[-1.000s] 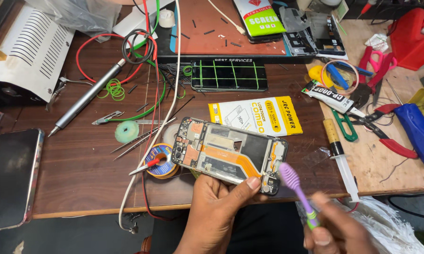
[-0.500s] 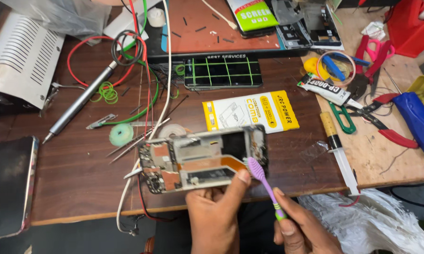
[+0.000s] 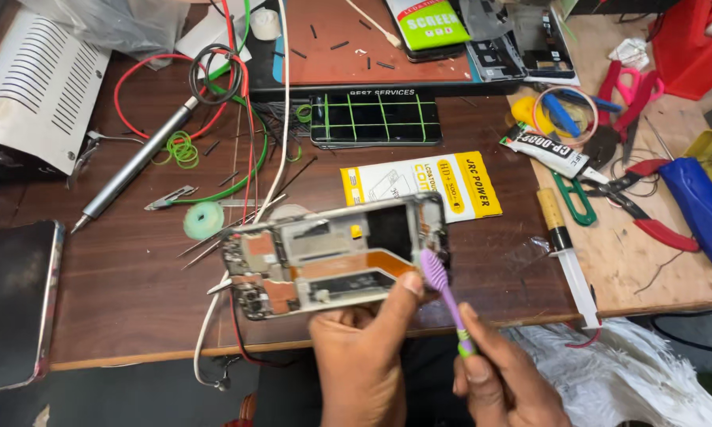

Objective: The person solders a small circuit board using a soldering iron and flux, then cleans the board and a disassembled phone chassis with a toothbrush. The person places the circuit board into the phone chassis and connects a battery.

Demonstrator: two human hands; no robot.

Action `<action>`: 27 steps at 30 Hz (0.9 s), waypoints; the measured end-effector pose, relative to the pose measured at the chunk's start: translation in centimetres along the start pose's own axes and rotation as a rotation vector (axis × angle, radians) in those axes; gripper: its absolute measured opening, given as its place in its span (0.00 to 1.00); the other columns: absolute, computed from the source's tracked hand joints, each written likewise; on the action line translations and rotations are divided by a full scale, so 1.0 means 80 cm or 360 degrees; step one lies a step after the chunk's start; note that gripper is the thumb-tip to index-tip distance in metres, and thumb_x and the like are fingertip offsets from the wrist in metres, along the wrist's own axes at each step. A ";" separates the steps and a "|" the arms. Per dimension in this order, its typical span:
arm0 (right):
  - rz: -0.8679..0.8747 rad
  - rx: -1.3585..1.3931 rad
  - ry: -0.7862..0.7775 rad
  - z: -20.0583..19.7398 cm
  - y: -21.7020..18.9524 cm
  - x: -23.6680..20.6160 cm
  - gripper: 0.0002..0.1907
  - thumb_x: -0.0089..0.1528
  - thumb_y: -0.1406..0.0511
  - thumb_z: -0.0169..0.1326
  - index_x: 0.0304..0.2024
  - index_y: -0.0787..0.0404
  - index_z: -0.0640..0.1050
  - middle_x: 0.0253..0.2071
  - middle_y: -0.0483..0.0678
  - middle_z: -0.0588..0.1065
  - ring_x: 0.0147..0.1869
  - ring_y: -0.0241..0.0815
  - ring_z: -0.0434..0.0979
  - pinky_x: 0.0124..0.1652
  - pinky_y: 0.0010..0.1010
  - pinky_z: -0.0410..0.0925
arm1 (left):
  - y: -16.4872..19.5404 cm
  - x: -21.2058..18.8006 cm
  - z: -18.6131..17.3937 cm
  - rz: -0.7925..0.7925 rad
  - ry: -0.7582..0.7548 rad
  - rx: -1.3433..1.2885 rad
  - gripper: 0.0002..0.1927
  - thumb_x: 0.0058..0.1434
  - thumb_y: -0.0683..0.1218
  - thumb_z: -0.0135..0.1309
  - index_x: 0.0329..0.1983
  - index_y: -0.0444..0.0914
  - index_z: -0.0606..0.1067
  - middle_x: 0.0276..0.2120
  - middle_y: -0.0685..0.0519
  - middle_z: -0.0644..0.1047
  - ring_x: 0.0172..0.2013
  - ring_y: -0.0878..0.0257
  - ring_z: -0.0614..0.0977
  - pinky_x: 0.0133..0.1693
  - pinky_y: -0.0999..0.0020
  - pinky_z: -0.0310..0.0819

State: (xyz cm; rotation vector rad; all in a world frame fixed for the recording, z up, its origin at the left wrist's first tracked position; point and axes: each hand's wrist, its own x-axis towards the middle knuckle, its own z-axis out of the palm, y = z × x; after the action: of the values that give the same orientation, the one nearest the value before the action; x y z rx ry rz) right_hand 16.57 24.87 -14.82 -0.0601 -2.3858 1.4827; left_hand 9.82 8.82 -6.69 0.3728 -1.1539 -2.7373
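Observation:
My left hand (image 3: 364, 356) grips an opened phone frame (image 3: 332, 253) from below, thumb pressed on its lower right edge; circuit boards and an orange flex strip show inside. In my right hand (image 3: 506, 379) is a purple toothbrush (image 3: 444, 292) with a green grip. Its bristle head rests against the frame's right end, beside my left thumb. The frame is held almost level above the brown table's (image 3: 118, 292) front edge.
A yellow packet (image 3: 451, 183) and a dark screen taped with green strips (image 3: 375, 119) lie behind the frame. A syringe (image 3: 569, 261), pliers, scissors and a glue tube (image 3: 542, 150) sit right. A soldering iron (image 3: 134, 166), wires and a dark phone (image 3: 12, 304) lie left.
My left hand turned the phone frame from tilted to nearly level and shifted it left. The toothbrush came up from the lower right until its head met the frame's right end.

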 end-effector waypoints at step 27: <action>-0.0051 0.0924 -0.0040 -0.045 -0.070 0.052 0.31 0.73 0.62 0.47 0.78 0.59 0.61 0.27 0.53 0.73 0.18 0.33 0.69 0.19 0.23 0.66 | 0.031 0.011 0.001 -0.0675 -0.0196 -0.0227 0.17 0.55 0.38 0.59 0.48 0.29 0.75 0.37 0.46 0.83 0.34 0.63 0.85 0.36 0.65 0.82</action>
State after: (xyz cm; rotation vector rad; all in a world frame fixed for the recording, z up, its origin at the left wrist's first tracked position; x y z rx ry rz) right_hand 14.49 26.28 -7.35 0.1338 -1.8715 2.0996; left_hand 9.07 6.95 -4.95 0.4846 -0.9912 -3.2279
